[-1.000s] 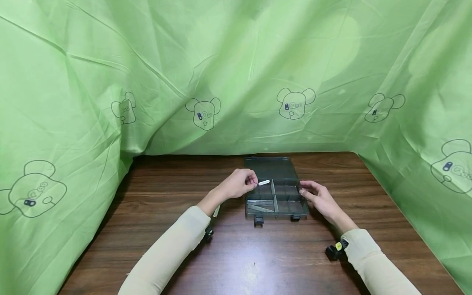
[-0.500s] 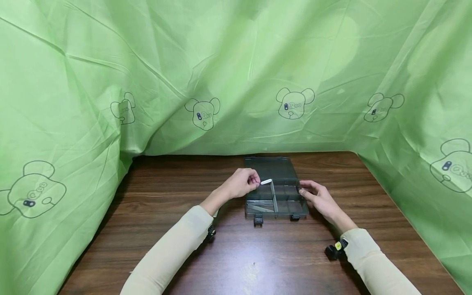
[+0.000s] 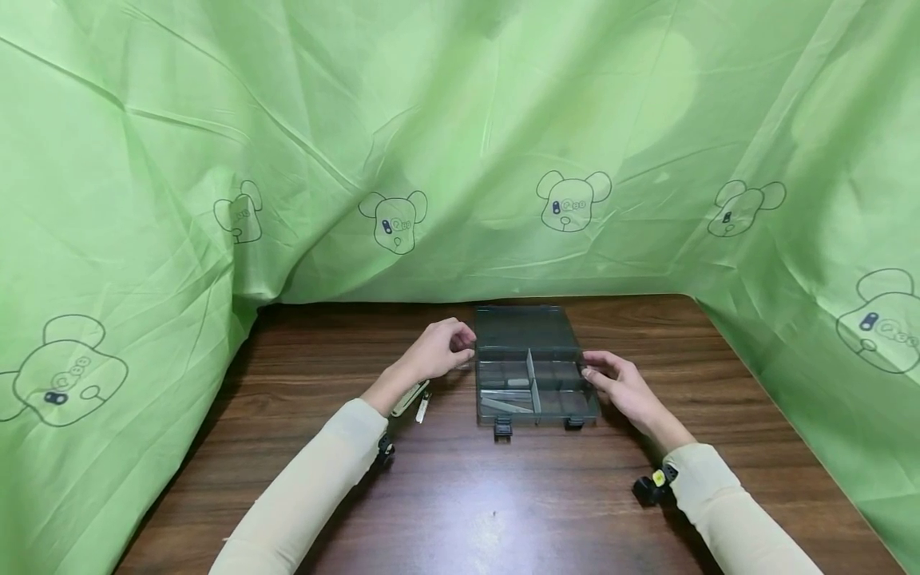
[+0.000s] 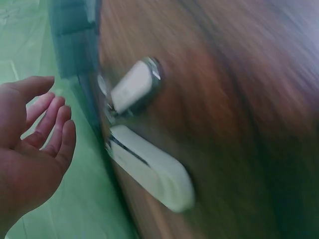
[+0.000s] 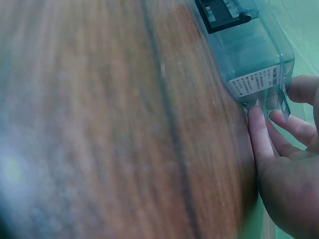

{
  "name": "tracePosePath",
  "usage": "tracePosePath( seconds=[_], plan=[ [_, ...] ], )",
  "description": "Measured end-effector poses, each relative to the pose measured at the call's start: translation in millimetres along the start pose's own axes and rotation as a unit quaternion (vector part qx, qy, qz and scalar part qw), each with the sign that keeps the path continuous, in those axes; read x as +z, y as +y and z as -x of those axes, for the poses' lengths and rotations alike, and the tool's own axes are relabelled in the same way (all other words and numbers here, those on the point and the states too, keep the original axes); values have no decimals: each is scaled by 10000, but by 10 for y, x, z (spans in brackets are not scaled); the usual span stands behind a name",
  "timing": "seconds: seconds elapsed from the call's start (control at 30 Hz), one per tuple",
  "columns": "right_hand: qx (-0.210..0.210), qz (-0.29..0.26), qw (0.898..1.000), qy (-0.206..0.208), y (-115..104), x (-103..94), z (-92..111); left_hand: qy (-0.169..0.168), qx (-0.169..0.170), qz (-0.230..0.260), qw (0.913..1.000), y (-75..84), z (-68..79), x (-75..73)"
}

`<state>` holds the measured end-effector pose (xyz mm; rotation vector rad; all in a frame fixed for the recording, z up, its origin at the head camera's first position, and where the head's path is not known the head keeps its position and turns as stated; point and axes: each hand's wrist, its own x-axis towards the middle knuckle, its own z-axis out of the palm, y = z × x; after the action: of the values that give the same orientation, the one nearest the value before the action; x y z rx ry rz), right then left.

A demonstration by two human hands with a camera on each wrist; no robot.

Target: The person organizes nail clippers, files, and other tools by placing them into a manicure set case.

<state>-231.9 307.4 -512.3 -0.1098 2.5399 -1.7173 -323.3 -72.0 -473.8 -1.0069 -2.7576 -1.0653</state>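
A dark see-through plastic compartment box [image 3: 568,406] stands on the table with its lid [image 3: 525,327] tipped back. A small white bar [image 3: 517,382] lies in its rear left compartment; grey strips [image 3: 505,402] lie in the front left one. My left hand [image 3: 440,349] hovers by the box's left edge, holding nothing, its fingers loosely bent. My right hand [image 3: 628,393] holds the box's right side, thumb at the rim and fingers against the outer wall, as the right wrist view shows near the printed label [image 5: 255,80].
Left of the box, under my left wrist, lie a long cream-coloured object [image 4: 152,167] with a dark slot and a short white piece [image 4: 133,87] with a shiny metal edge. Two black latches [image 3: 503,429] jut from the box's front. A green curtain [image 3: 460,263] surrounds the wooden table [image 3: 546,503].
My left hand has let go of the white bar, which now lies in the rear left compartment, and has moved left off the box. My right hand stays on the box.
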Motion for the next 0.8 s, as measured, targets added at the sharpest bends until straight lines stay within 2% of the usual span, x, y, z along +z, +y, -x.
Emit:
tracePosePath(
  seconds=[0.3, 0.4, 0.5, 0.63, 0.8],
  plan=[
    [115, 77, 9999, 11, 20, -11, -6, -567, -573, -210, 9965, -211, 146, -21],
    [108, 88, 9999, 5, 24, -7, -1, -787, -787, -357, 9931, -234, 180, -24],
    [87, 101, 9999, 13, 27, -8, 0, -905, -858, -469, 9911, -226, 201, -41],
    [73, 88, 9999, 12, 31, -4, -5, -922, -752, -628, 9909, -204, 216, -54],
    [63, 73, 10000, -3, 39, -17, -12, -659, -408, -715, 9944, -128, 180, -59]
  ],
)
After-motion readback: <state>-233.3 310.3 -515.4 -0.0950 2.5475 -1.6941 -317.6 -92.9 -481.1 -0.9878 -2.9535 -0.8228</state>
